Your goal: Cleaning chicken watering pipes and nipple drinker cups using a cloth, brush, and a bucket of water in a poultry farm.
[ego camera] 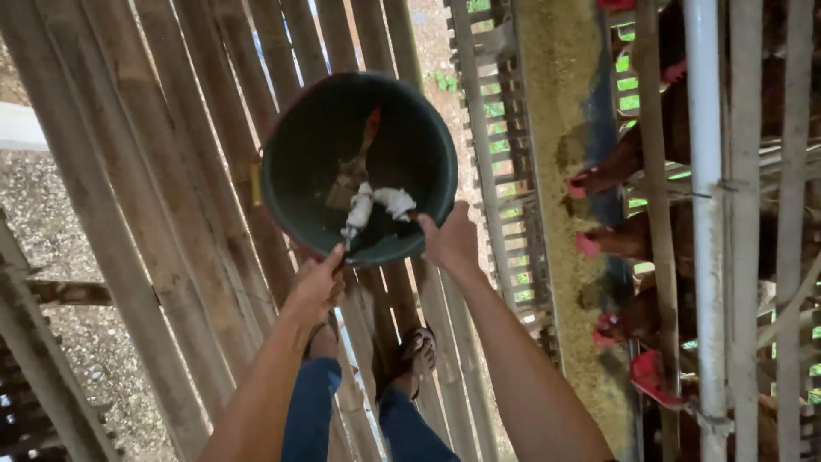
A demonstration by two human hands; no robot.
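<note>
Left hand point(315, 287) and right hand point(451, 239) each grasp the green bucket point(359, 167) rim. Left of the feed trough point(560, 205), slatted gaps could trip a foot

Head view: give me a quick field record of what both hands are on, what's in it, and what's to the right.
Left hand: grips the near rim of the bucket
Right hand: grips the rim on the right side
Bucket: dark green, round, held up over the slatted floor
Contents: a scoop with a reddish handle and a white rag; otherwise looks nearly empty
Right of bucket: feed trough with yellowish feed
Hens: brown, heads through the cage bars at the trough
Pipe: white, running along the cages
</note>
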